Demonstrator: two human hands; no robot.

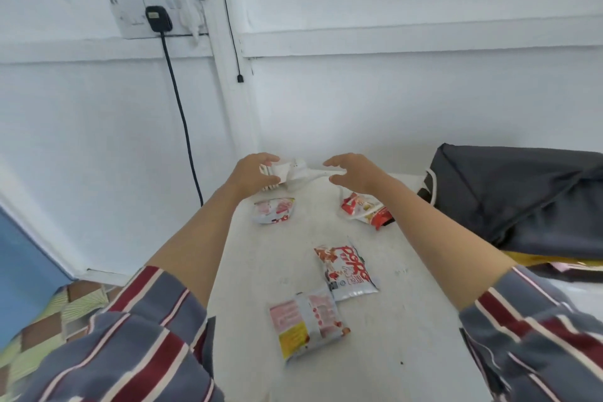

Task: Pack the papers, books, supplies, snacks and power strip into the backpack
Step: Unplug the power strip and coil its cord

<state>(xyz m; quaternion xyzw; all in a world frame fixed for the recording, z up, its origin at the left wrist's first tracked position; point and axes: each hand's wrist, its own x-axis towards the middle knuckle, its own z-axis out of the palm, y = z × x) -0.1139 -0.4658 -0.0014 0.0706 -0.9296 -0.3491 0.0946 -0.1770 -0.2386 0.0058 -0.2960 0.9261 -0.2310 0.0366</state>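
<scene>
Presently, one end of the power strip is gripped by the left hand, its fingers curled round it, at the far end of the surface, close to the wall. The right hand is held half-open, thumb and fingers curved about the white cord that leads off the strip; whether the cord is actually pinched cannot be told. Nearer the body, four snack packets are left lying loose, and the cord is seen trailing past the red packet. The backpack lies slumped at the right side, well apart from the strip. The packing of the power strip is judged to be the step in hand. Next, the loose cord would need to be gathered in, so that no packet is dragged, and the strip carried across to the bag, whose opening is not seen.
</scene>
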